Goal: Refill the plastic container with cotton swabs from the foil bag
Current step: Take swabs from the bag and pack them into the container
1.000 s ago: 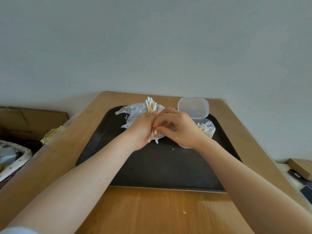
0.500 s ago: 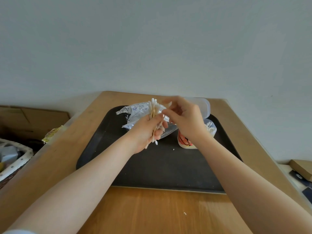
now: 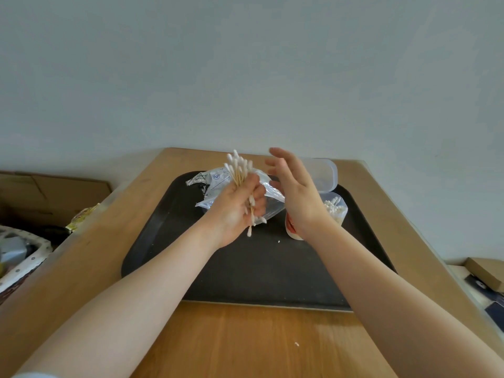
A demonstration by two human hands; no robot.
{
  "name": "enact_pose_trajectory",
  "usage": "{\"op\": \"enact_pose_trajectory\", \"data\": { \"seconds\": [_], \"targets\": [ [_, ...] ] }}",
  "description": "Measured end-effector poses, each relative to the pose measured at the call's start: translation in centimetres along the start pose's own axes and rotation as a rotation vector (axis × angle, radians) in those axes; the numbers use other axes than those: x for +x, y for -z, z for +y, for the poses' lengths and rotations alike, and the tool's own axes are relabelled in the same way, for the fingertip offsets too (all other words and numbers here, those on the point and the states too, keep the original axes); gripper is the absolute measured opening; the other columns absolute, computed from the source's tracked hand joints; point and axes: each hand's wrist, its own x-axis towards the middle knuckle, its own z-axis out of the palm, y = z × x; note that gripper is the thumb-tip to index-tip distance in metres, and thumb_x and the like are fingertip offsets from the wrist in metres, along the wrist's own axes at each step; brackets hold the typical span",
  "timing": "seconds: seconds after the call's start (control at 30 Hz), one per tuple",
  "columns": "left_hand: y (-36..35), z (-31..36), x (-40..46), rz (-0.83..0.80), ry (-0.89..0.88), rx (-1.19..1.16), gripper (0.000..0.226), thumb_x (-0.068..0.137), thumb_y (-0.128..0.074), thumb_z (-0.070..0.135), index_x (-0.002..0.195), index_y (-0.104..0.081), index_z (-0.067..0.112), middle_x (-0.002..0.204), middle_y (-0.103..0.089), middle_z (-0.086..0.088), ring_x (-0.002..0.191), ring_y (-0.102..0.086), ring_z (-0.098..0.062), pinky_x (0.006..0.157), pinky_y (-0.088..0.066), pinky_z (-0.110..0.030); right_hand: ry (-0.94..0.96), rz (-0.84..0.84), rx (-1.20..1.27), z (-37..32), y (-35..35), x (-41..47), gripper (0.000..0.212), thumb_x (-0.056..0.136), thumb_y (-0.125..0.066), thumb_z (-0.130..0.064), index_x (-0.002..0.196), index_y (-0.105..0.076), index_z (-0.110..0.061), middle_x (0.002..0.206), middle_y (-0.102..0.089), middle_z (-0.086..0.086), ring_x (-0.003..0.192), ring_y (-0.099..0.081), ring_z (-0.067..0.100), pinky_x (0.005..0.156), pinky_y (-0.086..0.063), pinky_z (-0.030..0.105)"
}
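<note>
The left hand grips a bunch of cotton swabs round the middle, above the foil bag at 12 o'clock on the black tray. The right hand is loose, holding nothing. At 2 o'clock the plastic container sits open. The swabs look light, thin and slippery, so squeeze the middle.
</note>
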Motion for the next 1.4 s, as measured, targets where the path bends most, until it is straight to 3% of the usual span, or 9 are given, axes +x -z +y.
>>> {"op": "enact_pose_trajectory", "data": {
  "seconds": [0.2,0.43,0.57,0.7,0.87,1.0,1.17,1.27,1.4],
  "targets": [
    [-1.0,1.2,1.0,0.159,-0.211,-0.07,0.036,0.101,-0.035,0.022,0.068,-0.05,0.018,0.064,-0.051,0.004,0.058,-0.045,-0.01,0.065,-0.038,-0.024,-0.608,0.129,0.845,2.4,-2.0,-1.2,0.055,0.1,-0.029,-0.041,0.141,-0.031,-0.005,0.144,-0.039,0.017,0.134,-0.038,0.028,0.115,-0.026,0.039],
    [-2.2,0.2,0.7,0.203,-0.223,-0.026,0.027,0.1,-0.038,0.023,0.074,-0.043,0.016,0.061,-0.048,0.006,0.065,-0.051,-0.013,0.076,-0.042,-0.034,-0.543,0.147,1.102,1.5,-2.4,-0.3,0.059,0.099,-0.023,-0.046,0.131,-0.048,-0.004,0.128,-0.058,0.014,0.12,-0.053,0.027,0.107,-0.037,0.037],
    [-2.7,-0.3,0.3,0.17,-0.245,0.141,0.014,0.099,-0.038,0.021,0.093,-0.051,0.023,0.057,-0.048,0.011,0.063,-0.052,-0.008,0.063,-0.043,-0.025,-0.522,0.219,1.091,0.6,-2.1,-0.1,0.058,0.098,-0.028,-0.048,0.128,-0.049,-0.003,0.121,-0.062,0.013,0.107,-0.06,0.028,0.082,-0.048,0.036],
    [-2.3,-1.0,-0.3,0.155,-0.241,0.394,0.019,0.098,-0.042,0.019,0.087,-0.058,0.018,0.053,-0.051,0.012,0.057,-0.048,-0.006,0.064,-0.04,-0.024,-0.454,0.106,0.959,0.1,-1.4,0.0,0.069,0.095,-0.023,-0.058,0.122,-0.053,-0.001,0.103,-0.066,0.008,0.073,-0.064,0.018,0.058,-0.049,0.027],
    [-1.8,-0.3,-0.3,0.082,-0.186,0.471,0.036,0.095,-0.046,0.033,0.077,-0.054,0.003,0.06,-0.051,0.002,0.061,-0.049,-0.017,0.068,-0.045,-0.031,-0.299,-0.084,0.322,-0.2,-0.6,-0.1,0.067,0.097,-0.014,-0.056,0.091,-0.062,-0.009,0.062,-0.056,-0.003,0.059,-0.055,0.007,0.068,-0.042,0.024],
    [-1.5,-0.2,-0.6,0.01,-0.035,0.517,0.031,0.096,-0.047,0.033,0.077,-0.053,0.008,0.061,-0.052,-0.001,0.069,-0.049,-0.022,0.095,-0.046,-0.045,-0.141,0.014,-0.02,-1.0,0.4,0.7,0.054,0.095,-0.023,-0.056,0.117,-0.058,-0.022,0.105,-0.065,-0.006,0.116,-0.055,0.014,0.097,-0.045,0.034],
    [-1.7,0.0,-0.6,-0.016,0.04,0.668,0.023,0.094,-0.046,0.029,0.082,-0.052,0.01,0.055,-0.053,0.003,0.071,-0.052,-0.016,0.1,-0.041,-0.044,0.096,-0.196,-0.074,-1.9,0.5,0.3,0.03,0.1,-0.034,-0.032,0.123,-0.052,-0.024,0.107,-0.066,-0.003,0.111,-0.058,0.011,0.089,-0.048,0.021],
    [-2.1,0.7,-0.7,-0.013,0.071,0.742,0.015,0.093,-0.038,0.013,0.082,-0.047,0.009,0.05,-0.044,0.007,0.052,-0.044,-0.011,0.084,-0.051,-0.035,0.18,-0.126,-0.155,-1.6,0.4,0.0,0.022,0.095,-0.049,-0.024,0.114,-0.059,-0.021,0.097,-0.066,-0.009,0.1,-0.06,0.003,0.078,-0.048,0.01],
    [-2.6,1.0,-0.9,0.05,0.125,0.855,0.016,0.082,-0.035,0.003,0.073,-0.042,0.014,0.041,-0.039,0.009,0.041,-0.036,-0.009,0.053,-0.03,-0.025,0.245,-0.086,-0.316,-1.2,0.2,-0.1,0.009,0.085,-0.066,-0.017,0.091,-0.063,-0.023,0.081,-0.062,-0.018,0.081,-0.06,-0.002,0.077,-0.048,0.013]
  ]
}}
